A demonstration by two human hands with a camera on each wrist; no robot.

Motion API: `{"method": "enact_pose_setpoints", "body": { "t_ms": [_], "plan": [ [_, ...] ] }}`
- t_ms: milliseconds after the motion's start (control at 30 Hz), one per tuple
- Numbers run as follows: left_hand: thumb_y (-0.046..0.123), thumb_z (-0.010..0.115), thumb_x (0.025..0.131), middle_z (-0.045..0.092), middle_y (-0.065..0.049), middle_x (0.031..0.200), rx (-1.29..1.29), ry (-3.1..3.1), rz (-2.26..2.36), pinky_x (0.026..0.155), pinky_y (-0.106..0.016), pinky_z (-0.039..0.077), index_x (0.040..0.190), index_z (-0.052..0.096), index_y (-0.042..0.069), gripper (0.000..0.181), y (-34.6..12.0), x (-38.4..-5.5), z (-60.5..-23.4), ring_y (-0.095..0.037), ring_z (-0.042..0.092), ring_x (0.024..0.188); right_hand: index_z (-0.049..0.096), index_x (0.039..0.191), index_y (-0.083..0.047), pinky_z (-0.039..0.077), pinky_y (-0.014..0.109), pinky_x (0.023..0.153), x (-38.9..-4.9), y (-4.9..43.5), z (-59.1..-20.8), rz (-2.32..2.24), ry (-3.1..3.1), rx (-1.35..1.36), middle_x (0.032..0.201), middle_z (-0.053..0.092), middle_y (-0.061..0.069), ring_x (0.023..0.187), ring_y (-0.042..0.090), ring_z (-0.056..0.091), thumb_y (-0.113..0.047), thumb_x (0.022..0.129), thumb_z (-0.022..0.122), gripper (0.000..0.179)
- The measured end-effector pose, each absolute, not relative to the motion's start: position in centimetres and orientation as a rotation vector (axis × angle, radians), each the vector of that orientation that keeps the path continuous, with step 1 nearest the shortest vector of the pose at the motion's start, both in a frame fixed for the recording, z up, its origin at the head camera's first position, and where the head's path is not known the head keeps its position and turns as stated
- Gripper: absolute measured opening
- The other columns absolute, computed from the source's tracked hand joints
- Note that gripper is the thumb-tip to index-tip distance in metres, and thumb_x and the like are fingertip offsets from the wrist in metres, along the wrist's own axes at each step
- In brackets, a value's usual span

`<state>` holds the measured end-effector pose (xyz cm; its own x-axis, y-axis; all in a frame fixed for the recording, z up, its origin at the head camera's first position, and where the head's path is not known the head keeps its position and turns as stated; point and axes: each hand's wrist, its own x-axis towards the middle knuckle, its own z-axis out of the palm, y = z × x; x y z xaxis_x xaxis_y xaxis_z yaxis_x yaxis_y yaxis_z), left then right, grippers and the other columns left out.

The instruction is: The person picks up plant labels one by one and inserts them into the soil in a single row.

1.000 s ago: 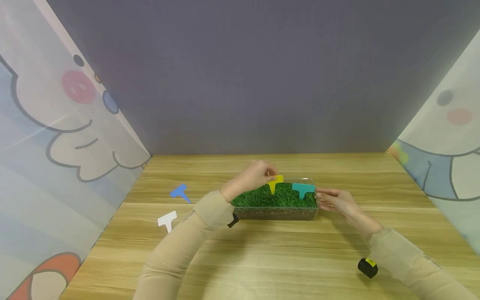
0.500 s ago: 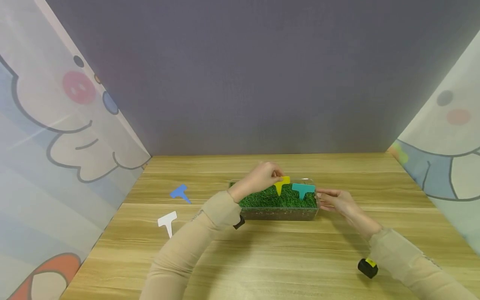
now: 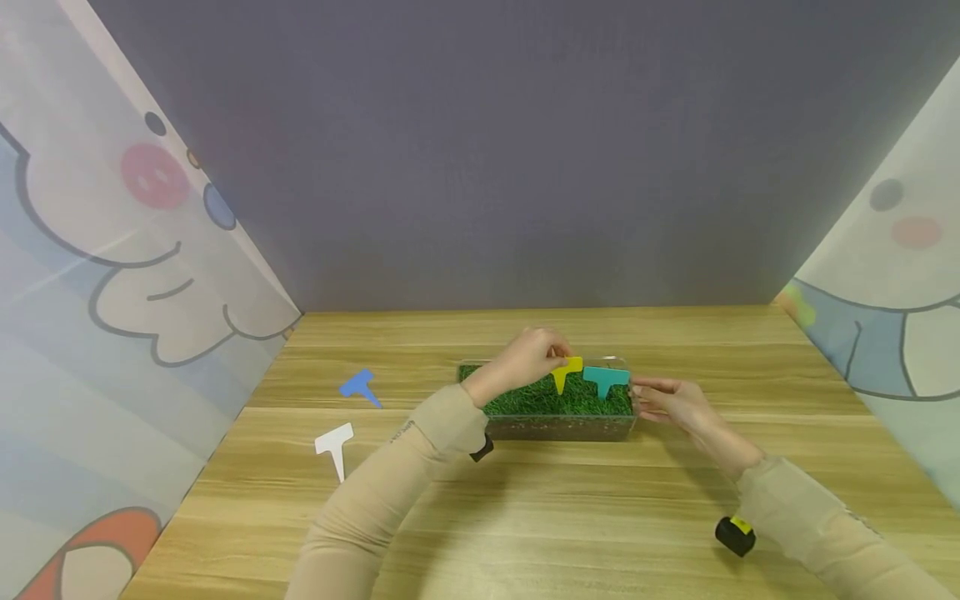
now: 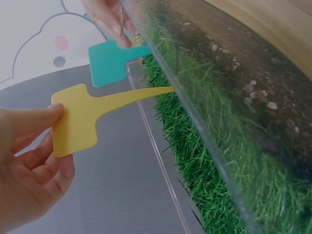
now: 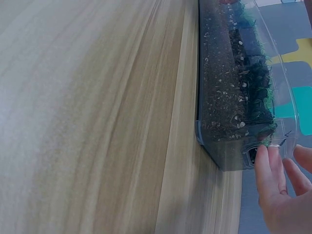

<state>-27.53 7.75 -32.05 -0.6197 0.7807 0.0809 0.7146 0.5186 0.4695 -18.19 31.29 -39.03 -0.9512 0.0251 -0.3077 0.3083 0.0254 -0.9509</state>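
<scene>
In the head view my left hand (image 3: 527,358) is over a clear planter box (image 3: 555,428) of green grass and dark soil. Its thumb and fingers pinch the head of a yellow T-shaped plant label (image 4: 78,122), whose pointed stem reaches down into the grass. To the right of it a teal plant label (image 3: 606,377) stands upright in the grass, untouched. My right hand (image 3: 678,406) grips the box's right end, its fingertips at the end wall and rim by the teal label, as the right wrist view shows.
On the wooden table (image 3: 570,517), left of the box, lie a blue plant label (image 3: 361,387) and a white plant label (image 3: 335,447). A dark grey panel (image 3: 525,158) rises behind the table, with cartoon-printed sheets at both sides.
My left hand has moved right with the yellow label, towards the teal one, and then slightly down. The right hand stays at the box's end.
</scene>
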Motion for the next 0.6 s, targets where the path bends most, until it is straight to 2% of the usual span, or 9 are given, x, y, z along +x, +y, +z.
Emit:
{"method": "enact_pose_setpoints", "body": {
  "t_ms": [33, 67, 233, 367, 433, 600],
  "plan": [
    [0.012, 0.059, 0.085, 0.064, -0.001, 0.093, 1.297, 2.615, 0.709, 0.068, -0.016, 0.043, 0.1, 0.066, 0.008, 0.017, 7.8, -27.6, -32.1, -0.006, 0.055, 0.076, 0.047, 0.123, 0.002, 0.05, 0.026, 0.077, -18.2, 31.3, -39.1, -2.043, 2.082, 0.343, 0.096, 0.064, -0.001, 0.081, 0.01, 0.063, -0.017, 0.083, 0.061, 0.046],
    [0.012, 0.059, 0.085, 0.064, -0.001, 0.093, 1.298, 2.616, 0.709, 0.067, -0.015, 0.043, 0.1, 0.066, 0.008, 0.017, 7.8, -27.6, -32.2, -0.006, 0.056, 0.076, 0.044, 0.124, 0.007, 0.05, 0.027, 0.077, -18.0, 31.1, -38.7, -2.037, 2.094, 0.329, 0.096, 0.064, -0.001, 0.081, 0.011, 0.063, -0.013, 0.086, 0.058, 0.045],
    [0.011, 0.058, 0.085, 0.063, -0.001, 0.094, 1.306, 2.616, 0.702, 0.066, -0.015, 0.044, 0.1, 0.066, 0.007, 0.017, 7.9, -27.6, -32.5, -0.007, 0.056, 0.078, 0.058, 0.114, -0.004, 0.05, 0.027, 0.076, -18.4, 31.9, -39.8, -2.078, 2.051, 0.289, 0.092, 0.064, -0.005, 0.081, 0.012, 0.063, -0.016, 0.082, 0.063, 0.034],
    [0.012, 0.059, 0.085, 0.063, -0.001, 0.093, 1.305, 2.626, 0.687, 0.073, -0.02, 0.044, 0.1, 0.066, 0.008, 0.017, 8.0, -27.7, -32.7, -0.007, 0.056, 0.078, 0.05, 0.12, 0.003, 0.05, 0.026, 0.077, -18.3, 31.7, -39.5, -2.058, 2.076, 0.304, 0.094, 0.064, -0.002, 0.081, 0.011, 0.062, -0.016, 0.083, 0.061, 0.043],
    [0.012, 0.059, 0.085, 0.063, 0.0, 0.092, 1.301, 2.635, 0.675, 0.081, -0.025, 0.043, 0.099, 0.066, 0.008, 0.016, 8.0, -27.7, -32.9, -0.007, 0.056, 0.077, 0.044, 0.123, 0.008, 0.05, 0.026, 0.077, -18.2, 31.3, -39.0, -2.048, 2.09, 0.317, 0.096, 0.064, 0.0, 0.082, 0.01, 0.062, -0.015, 0.084, 0.06, 0.048],
    [0.013, 0.059, 0.085, 0.062, 0.001, 0.09, 1.295, 2.646, 0.667, 0.092, -0.035, 0.037, 0.098, 0.066, 0.01, 0.015, 8.1, -27.8, -33.2, -0.005, 0.055, 0.076, 0.042, 0.123, 0.009, 0.05, 0.026, 0.076, -18.1, 31.2, -38.7, -2.045, 2.092, 0.315, 0.094, 0.064, -0.001, 0.081, 0.01, 0.062, -0.012, 0.086, 0.057, 0.046]
  ]
}}
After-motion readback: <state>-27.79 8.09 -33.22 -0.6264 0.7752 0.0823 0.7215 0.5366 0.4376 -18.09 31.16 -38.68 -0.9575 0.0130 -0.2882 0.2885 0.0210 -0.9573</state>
